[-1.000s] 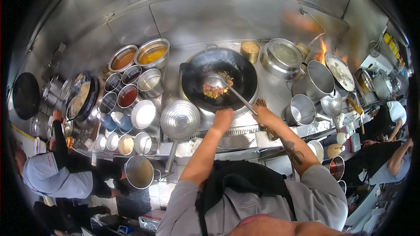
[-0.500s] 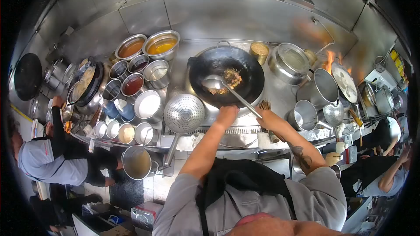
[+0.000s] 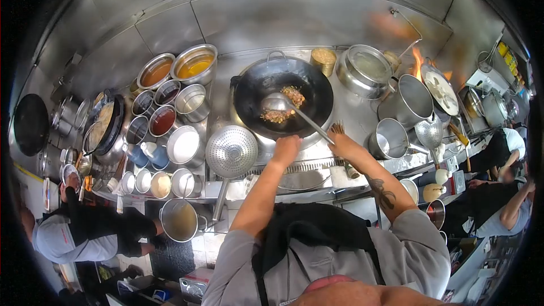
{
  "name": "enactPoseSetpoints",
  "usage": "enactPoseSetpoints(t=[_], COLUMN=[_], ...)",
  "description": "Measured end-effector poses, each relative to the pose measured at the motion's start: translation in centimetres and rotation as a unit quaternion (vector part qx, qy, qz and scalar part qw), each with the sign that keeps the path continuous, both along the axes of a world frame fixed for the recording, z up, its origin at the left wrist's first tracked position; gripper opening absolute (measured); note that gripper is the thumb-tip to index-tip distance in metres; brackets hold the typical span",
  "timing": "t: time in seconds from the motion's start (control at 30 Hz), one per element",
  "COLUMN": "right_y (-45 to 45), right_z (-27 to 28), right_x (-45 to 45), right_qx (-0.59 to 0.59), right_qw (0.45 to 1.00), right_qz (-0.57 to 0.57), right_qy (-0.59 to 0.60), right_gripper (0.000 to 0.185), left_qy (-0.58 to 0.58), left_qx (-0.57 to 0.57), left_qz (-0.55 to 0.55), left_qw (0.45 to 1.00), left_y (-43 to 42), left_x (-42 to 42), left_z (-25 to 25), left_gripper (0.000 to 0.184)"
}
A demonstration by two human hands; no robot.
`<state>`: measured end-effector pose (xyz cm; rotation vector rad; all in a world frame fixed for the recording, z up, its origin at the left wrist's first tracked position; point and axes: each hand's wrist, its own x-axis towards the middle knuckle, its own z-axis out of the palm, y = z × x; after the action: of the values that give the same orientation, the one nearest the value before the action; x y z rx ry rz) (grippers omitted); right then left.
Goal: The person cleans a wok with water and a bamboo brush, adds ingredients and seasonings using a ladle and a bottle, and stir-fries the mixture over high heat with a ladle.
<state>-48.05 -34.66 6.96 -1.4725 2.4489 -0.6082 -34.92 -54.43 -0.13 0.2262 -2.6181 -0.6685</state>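
Observation:
In the middle of the head view a dark wok (image 3: pixel 255 89) sits on the stove. Chopped food (image 3: pixel 294 95) in small brown and reddish bits lies on its bottom. My left hand (image 3: pixel 288 148) is closed at the wok's near rim; the part it grips is hidden under the fingers. My right hand (image 3: pixel 343 145) is wrapped round the handle of a metal ladle (image 3: pixel 276 102). The ladle's bowl rests in the wok among the food. Beside my right hand a bamboo brush (image 3: pixel 338 128) lies partly hidden by my wrist.
Left of the wok are a perforated strainer (image 3: pixel 231 151), sauce pots (image 3: pixel 162 120) and bowls of orange liquid (image 3: pixel 195 67). To the right stand a lidded pot (image 3: pixel 362 71), an empty pot (image 3: pixel 389 139) and flames (image 3: pixel 418 63). Co-workers (image 3: pixel 79 232) stand on both sides.
The whole view has shifted, so the stove items appear farther left. The ladle has moved slightly right within the wok, among the food. A co-worker's hand at left now holds a small bowl.

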Motion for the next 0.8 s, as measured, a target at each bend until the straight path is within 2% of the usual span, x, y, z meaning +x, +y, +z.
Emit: enactPoseSetpoints(t=[0.07, 0.17, 0.27, 0.37, 0.47, 0.57, 0.67, 0.77, 0.8], right_y=[-0.8, -1.1, -0.2, 0.3, 1.3, -0.3, -2.0, -2.1, -1.7], right_z=[0.6, 0.1, -1.3, -0.8, 1.1, 2.2, -0.1, -2.9, -2.4], right_x=[-0.5, -0.6, -0.9, -1.6, 1.0, -0.3, -1.4, -1.7, -1.4], right_qx=[0.074, 0.053, 0.02, 0.041, -0.041, 0.133, 0.076, 0.05, 0.056], right_qw=[0.994, 0.979, 0.988, 0.999, 0.998, 0.984, 0.994, 0.989, 0.992], right_qz=[-0.075, -0.199, -0.139, -0.017, 0.01, -0.046, -0.075, -0.122, -0.103], right_qy=[0.008, 0.006, 0.061, 0.016, -0.036, -0.111, 0.013, 0.062, 0.039], right_gripper=[0.027, 0.025, 0.028, 0.03, 0.033, 0.037, 0.045, 0.041, 0.04], left_qy=[0.002, -0.01, -0.01, 0.003, -0.002, -0.011, -0.013, 0.045, 0.075], left_qx=[0.01, 0.009, 0.015, 0.014, 0.016, 0.02, 0.023, 0.069, 0.089], left_qz=[-0.004, 0.0, 0.008, 0.008, -0.002, -0.007, -0.011, 0.0, 0.007], left_qw=[1.0, 1.0, 1.0, 1.0, 1.0, 1.0, 1.0, 0.997, 0.993], left_y=[0.1, -0.4, 0.0, 0.1, -0.4, -0.4, -0.9, -0.3, -0.1], left_x=[0.4, 0.3, 0.4, 0.5, 0.4, 0.1, 0.0, 0.4, 0.5], left_z=[0.1, 0.2, 0.2, 0.8, 0.6, -0.3, 0.4, 1.0, 1.4], left_gripper=[0.027, 0.027, 0.026, 0.026, 0.025, 0.024, 0.021, 0.014, 0.012])
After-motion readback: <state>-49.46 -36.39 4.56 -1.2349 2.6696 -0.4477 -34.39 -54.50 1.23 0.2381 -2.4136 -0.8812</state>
